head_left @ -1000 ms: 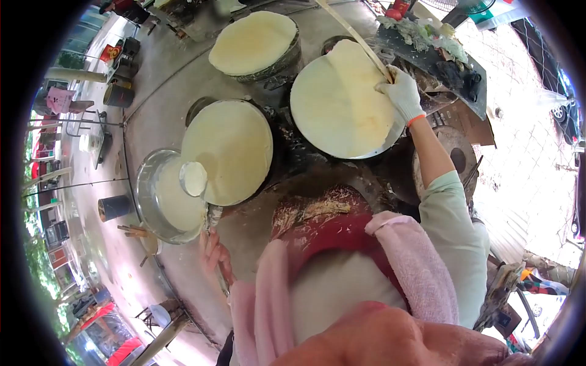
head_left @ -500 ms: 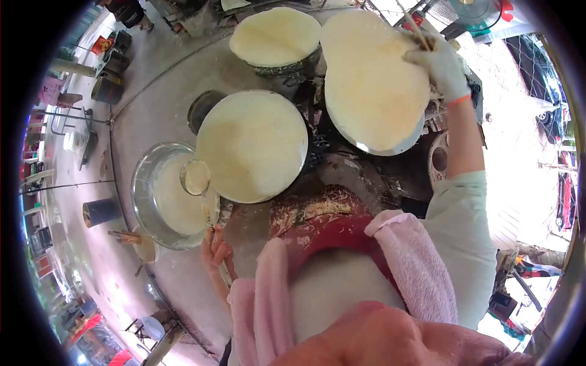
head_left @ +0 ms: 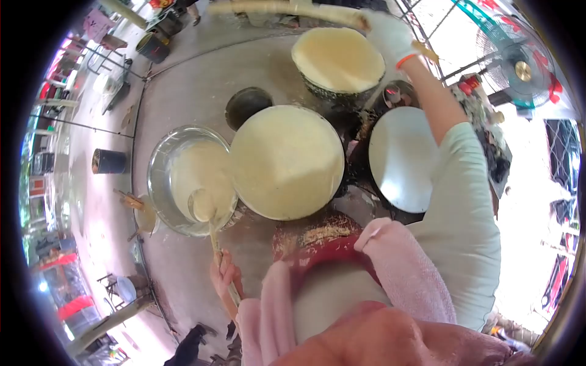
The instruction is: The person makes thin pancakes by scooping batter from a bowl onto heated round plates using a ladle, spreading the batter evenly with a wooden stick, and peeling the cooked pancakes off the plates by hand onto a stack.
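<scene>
My left hand [head_left: 226,273] is closed around the long handle of a ladle [head_left: 201,205], whose cup is at the pale batter [head_left: 198,171] in a wide metal bowl [head_left: 160,201]. Right of the bowl, a round pan top is covered by a smooth pale layer [head_left: 287,161]. My right hand [head_left: 389,35], in a white glove and blurred, grips a stick [head_left: 426,52] at the top. A long pale strip [head_left: 287,8] extends left from it, seen nearly edge-on. The round plate [head_left: 404,160] at the right is bare and shiny.
Another pale round sheet [head_left: 339,58] covers a dark-rimmed container at the top. A dark round opening [head_left: 248,107] lies behind the middle pan. A fan [head_left: 522,70] stands at the upper right, and a dark bucket [head_left: 110,161] at the left.
The pale sheet has come off the right plate, and my right hand has moved up and left with the stick. My left hand has lowered the ladle towards the batter. The view has shifted.
</scene>
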A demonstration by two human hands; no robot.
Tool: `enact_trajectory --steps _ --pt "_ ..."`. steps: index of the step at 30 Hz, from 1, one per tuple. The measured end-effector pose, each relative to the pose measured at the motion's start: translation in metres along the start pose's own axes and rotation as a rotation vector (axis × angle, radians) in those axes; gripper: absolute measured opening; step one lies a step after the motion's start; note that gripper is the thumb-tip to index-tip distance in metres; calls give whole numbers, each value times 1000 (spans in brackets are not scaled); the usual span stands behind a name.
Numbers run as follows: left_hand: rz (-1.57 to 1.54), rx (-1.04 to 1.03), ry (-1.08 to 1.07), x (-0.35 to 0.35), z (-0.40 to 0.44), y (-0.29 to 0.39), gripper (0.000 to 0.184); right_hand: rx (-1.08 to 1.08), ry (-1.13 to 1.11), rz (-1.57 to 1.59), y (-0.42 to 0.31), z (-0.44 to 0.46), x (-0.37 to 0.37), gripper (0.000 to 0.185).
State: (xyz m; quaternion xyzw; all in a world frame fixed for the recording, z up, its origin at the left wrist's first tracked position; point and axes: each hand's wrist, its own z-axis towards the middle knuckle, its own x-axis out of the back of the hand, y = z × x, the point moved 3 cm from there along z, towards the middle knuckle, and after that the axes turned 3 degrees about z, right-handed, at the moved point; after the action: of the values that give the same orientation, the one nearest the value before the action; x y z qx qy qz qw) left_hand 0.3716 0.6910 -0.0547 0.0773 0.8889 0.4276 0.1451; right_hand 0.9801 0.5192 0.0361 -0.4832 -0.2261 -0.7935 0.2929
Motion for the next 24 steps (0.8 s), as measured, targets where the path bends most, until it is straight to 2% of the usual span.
enact_trajectory --steps 1,3,5,6,9,12,15,16,18,20,21,23,24 --pt "-27 8 9 4 -2 -5 20 -1 -102 -51 -5 1 -38 33" --pt "-76 24 27 18 -3 -11 19 5 -69 2 -26 -16 -93 27" --pt "-319 18 -140 39 2 -23 18 51 -104 17 -22 -31 -183 34" --pt "-434 14 -225 44 2 -26 17 26 -157 23 -25 -42 -211 32" --pt "-489 68 -226 40 -9 -25 18 -44 -291 68 -36 -82 -258 28" --pt "-478 110 -71 27 -19 -15 21 -64 -300 98 -30 -95 -270 23" --pt "-825 228 -244 41 -6 -22 19 -53 -313 63 -23 -92 -271 19" --pt "-455 144 -41 37 -5 -20 18 -56 -335 70 -23 -88 -275 19" --pt "-129 85 89 46 8 -17 17 6 -336 95 -18 -88 -296 27" --pt "-285 64 -119 78 33 -27 22 -62 -366 174 -30 -91 -291 34" --pt "-288 112 -100 77 41 -19 24 -52 -437 130 -44 -93 -267 37" --pt "-215 196 -129 78 61 -4 26 -86 -393 284 -69 -111 -222 45" --pt "-136 227 -182 83 79 1 27 -173 -395 328 -83 -127 -202 48"
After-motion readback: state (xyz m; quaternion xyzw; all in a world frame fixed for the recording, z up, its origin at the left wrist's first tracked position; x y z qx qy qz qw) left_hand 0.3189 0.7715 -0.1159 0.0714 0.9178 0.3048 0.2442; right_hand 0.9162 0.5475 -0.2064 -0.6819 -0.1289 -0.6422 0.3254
